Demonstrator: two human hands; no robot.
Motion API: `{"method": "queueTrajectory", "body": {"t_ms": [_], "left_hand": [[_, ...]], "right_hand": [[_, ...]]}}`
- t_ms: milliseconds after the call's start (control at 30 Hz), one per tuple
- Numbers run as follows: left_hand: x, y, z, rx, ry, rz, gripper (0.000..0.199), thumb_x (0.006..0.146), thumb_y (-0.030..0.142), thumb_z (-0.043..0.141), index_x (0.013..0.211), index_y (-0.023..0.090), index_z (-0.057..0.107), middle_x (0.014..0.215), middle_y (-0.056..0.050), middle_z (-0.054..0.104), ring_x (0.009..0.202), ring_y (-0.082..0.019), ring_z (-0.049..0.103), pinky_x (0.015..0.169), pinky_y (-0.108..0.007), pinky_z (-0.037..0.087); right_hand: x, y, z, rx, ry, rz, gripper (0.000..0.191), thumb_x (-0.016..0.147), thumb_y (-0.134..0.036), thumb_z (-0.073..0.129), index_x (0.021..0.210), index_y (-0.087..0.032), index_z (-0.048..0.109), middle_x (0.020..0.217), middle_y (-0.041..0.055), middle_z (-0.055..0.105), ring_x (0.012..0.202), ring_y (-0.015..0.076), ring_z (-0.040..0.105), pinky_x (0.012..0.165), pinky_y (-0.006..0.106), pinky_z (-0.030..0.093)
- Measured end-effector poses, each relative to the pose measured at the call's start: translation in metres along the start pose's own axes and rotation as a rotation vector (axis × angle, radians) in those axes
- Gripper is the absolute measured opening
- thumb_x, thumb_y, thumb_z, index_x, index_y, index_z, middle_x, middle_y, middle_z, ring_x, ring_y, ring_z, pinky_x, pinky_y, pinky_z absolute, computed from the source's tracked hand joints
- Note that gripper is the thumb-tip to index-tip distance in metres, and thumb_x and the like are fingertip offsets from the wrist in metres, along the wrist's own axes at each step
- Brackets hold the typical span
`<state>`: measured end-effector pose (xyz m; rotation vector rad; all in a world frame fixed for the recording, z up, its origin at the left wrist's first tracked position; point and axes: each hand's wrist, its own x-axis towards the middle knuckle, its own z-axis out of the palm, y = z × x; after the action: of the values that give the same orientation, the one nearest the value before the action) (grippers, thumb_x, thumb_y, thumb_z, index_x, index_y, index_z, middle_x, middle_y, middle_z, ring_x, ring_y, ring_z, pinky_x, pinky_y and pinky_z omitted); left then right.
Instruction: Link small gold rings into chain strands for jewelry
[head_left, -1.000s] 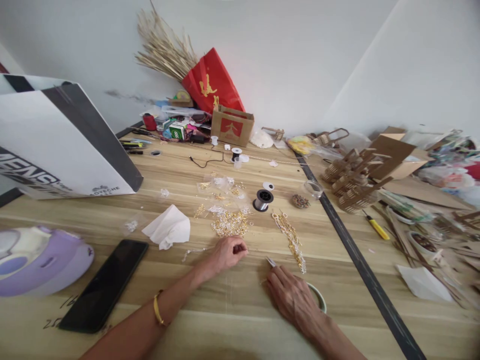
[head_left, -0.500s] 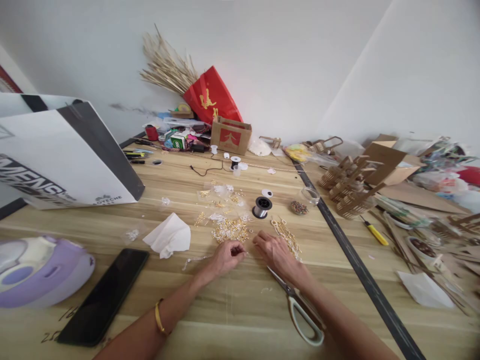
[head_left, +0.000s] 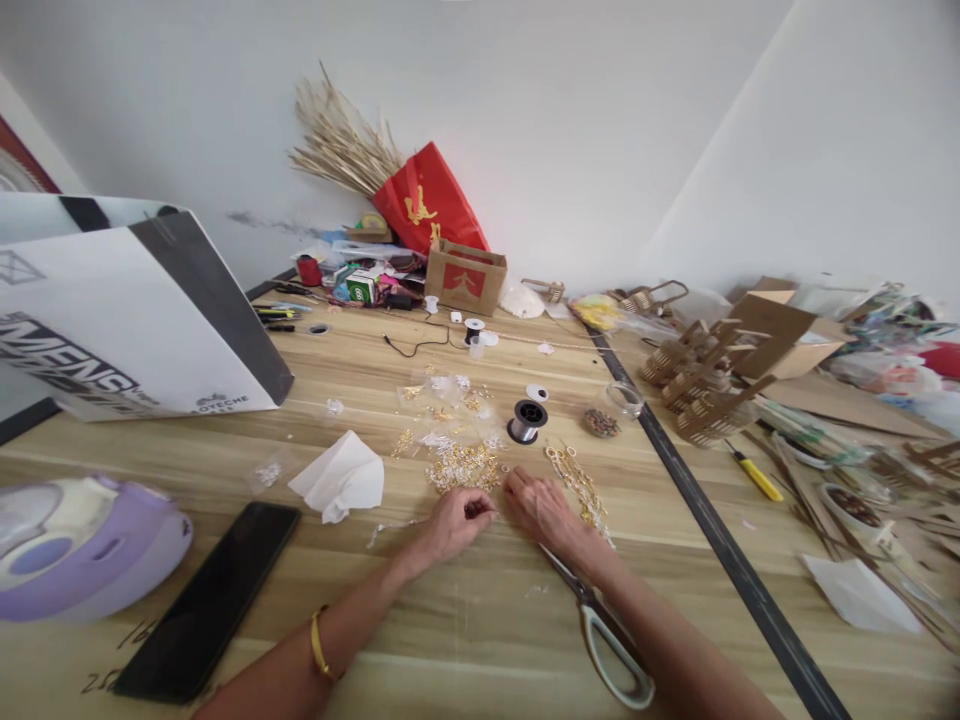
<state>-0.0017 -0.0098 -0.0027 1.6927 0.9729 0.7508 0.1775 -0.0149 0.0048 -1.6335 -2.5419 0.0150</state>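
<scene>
You are pinching one left hand [head_left: 459, 522] closed, contents unclear; one right hand [head_left: 534, 503] is curling beside one bead pile [head_left: 463, 467].

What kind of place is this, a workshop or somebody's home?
Probably a small craft workspace, perhaps at home: loose gold and silver beads, a spool of wire and scissors share one wooden table.
</scene>
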Motion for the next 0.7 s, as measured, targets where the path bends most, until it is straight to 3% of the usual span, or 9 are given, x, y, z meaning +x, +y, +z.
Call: {"method": "queueTrajectory", "body": {"t_ms": [233, 400, 567, 700], "left_hand": [[0.001, 0.005, -0.002, -0.133, 0.07, -0.043, 0.017, 0.074, 0.029, 0.058, 0.07, 0.012, 0.061, 0.059, 0.001, 0.055, 0.055, -0.01, 0.048, 0.053, -0.021, 0.039], [0.003, 0.007, -0.003, -0.082, 0.124, -0.064, 0.016, 0.074, 0.029, 0.06, 0.074, 0.013, 0.062, 0.065, -0.001, 0.06, 0.058, -0.012, 0.052, 0.057, -0.023, 0.043], [0.006, 0.012, -0.005, 0.034, 0.105, 0.028, 0.013, 0.074, 0.025, 0.06, 0.071, 0.014, 0.065, 0.091, -0.009, 0.067, 0.081, -0.017, 0.06, 0.07, -0.025, 0.047], [0.01, 0.014, -0.004, 0.147, 0.073, 0.079, 0.012, 0.075, 0.022, 0.058, 0.071, 0.014, 0.065, 0.081, -0.007, 0.068, 0.076, -0.017, 0.06, 0.069, -0.026, 0.046]], "right_hand": [[-0.005, 0.008, -0.008, 0.276, 0.002, 0.044, 0.013, 0.088, -0.013, 0.043, 0.08, -0.018, 0.052, 0.074, 0.0004, 0.059, 0.063, 0.0121, 0.055, 0.057, 0.023, 0.032], [-0.008, 0.007, -0.014, 0.434, 0.003, 0.04, 0.013, 0.087, -0.011, 0.043, 0.082, -0.017, 0.053, 0.076, 0.0014, 0.06, 0.068, 0.0124, 0.056, 0.06, 0.021, 0.034], [-0.009, 0.006, -0.015, 0.389, -0.019, -0.011, 0.01, 0.089, -0.014, 0.044, 0.084, -0.016, 0.054, 0.082, 0.0038, 0.06, 0.07, 0.0124, 0.056, 0.061, 0.022, 0.034], [-0.009, 0.006, -0.012, 0.306, -0.04, -0.043, 0.011, 0.09, -0.016, 0.043, 0.088, -0.016, 0.054, 0.087, 0.0049, 0.06, 0.069, 0.0126, 0.056, 0.058, 0.023, 0.032]]}}
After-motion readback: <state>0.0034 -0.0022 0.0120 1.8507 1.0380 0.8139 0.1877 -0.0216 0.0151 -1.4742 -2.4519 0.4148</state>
